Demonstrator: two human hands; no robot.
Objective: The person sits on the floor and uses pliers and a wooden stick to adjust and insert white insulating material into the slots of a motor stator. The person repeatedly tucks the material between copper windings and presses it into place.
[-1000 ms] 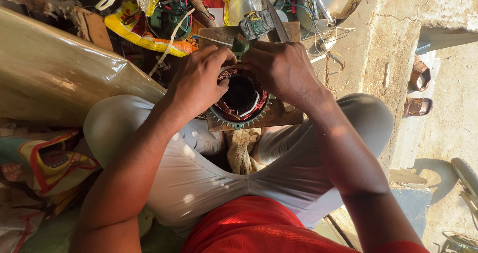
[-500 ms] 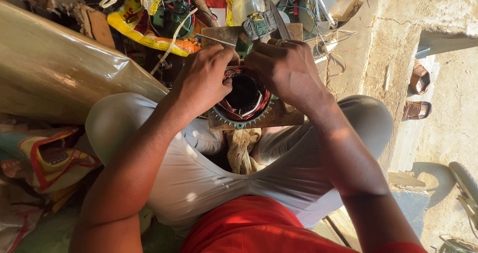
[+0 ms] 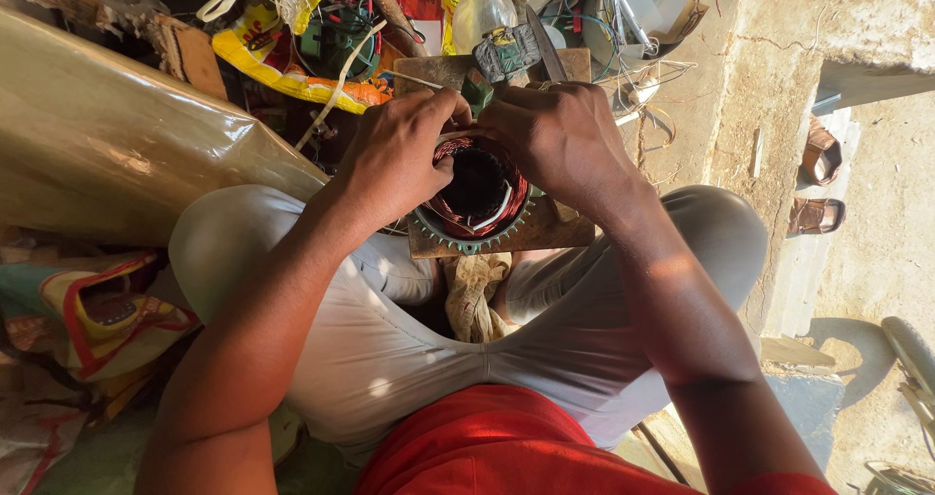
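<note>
Down on the floor by a concrete step (image 3: 779, 86), somebody's sitting cross-legged in pale trousers (image 3: 390, 339) with a big sheet of clear plastic wrap (image 3: 107, 154) bunched up on their left. Across the lap sits a wooden board (image 3: 545, 232), and on it a round motor stator (image 3: 477, 203), toothed green rim, copper windings packed inside. Both hands are right on top of it. Left hand (image 3: 394, 159) is curled over the near-left rim, fingertips pinching a thin pale strip at the top edge. Right hand (image 3: 560, 139) is bunched tight over the right side, fingers tucked down; can't tell what it's gripping. Beyond sits a plastic bottle (image 3: 484, 13), and a rag (image 3: 477, 295) hangs below the board.
</note>
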